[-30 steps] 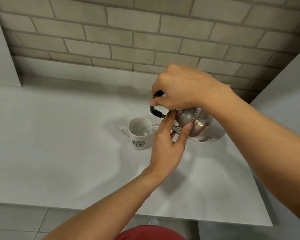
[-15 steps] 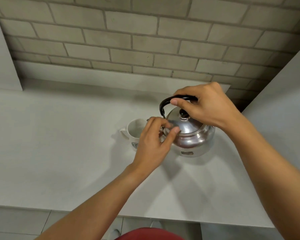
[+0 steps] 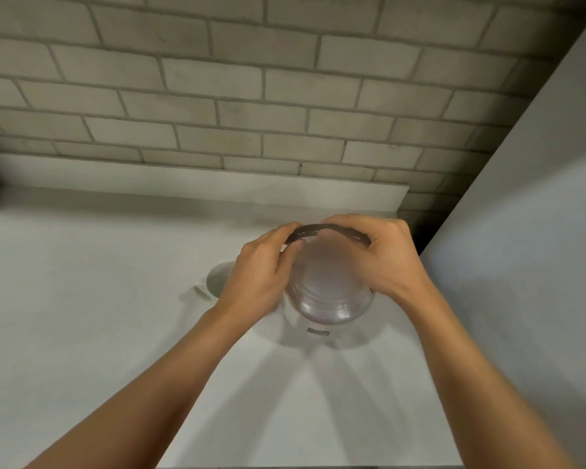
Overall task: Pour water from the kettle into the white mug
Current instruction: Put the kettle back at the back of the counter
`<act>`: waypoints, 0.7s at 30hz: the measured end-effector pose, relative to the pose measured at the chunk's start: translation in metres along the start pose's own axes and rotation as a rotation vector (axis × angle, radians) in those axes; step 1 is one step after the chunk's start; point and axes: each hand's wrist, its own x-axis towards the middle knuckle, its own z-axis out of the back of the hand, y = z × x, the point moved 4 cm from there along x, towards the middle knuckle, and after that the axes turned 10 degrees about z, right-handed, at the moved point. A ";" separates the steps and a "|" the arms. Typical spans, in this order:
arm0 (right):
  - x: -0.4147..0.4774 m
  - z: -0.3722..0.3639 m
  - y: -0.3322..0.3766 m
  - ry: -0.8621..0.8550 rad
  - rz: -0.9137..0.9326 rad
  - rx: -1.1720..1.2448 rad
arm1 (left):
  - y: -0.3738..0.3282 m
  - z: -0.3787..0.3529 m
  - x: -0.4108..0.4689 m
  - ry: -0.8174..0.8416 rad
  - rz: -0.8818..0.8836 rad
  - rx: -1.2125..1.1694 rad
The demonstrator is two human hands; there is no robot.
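The steel kettle point(image 3: 329, 292) stands upright on its white base on the counter, blurred by motion. Its black handle point(image 3: 325, 230) arches over the top. My right hand point(image 3: 379, 258) grips the handle's right side. My left hand point(image 3: 261, 269) is at the handle's left end, fingers curled on it and against the kettle's side. The white mug point(image 3: 217, 280) stands just left of the kettle, mostly hidden behind my left hand; only its rim and handle show.
The white counter point(image 3: 82, 333) runs left and toward me, its front edge at the bottom of the view. A brick wall point(image 3: 251, 96) with a low white ledge backs it. A tall white panel point(image 3: 538, 231) closes off the right side.
The kettle went from tilted over the mug to upright on its base. My left hand moved from the kettle's spout side up to the handle's left end. The view shifted downward.
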 end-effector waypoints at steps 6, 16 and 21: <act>-0.015 0.011 -0.036 0.049 -0.069 -0.070 | -0.010 -0.007 0.015 -0.040 0.004 0.041; 0.034 -0.003 -0.131 0.107 -0.157 -0.059 | -0.005 -0.018 0.123 -0.081 -0.029 0.134; 0.077 -0.029 -0.178 0.139 -0.178 -0.033 | 0.023 -0.032 0.190 -0.037 0.028 0.098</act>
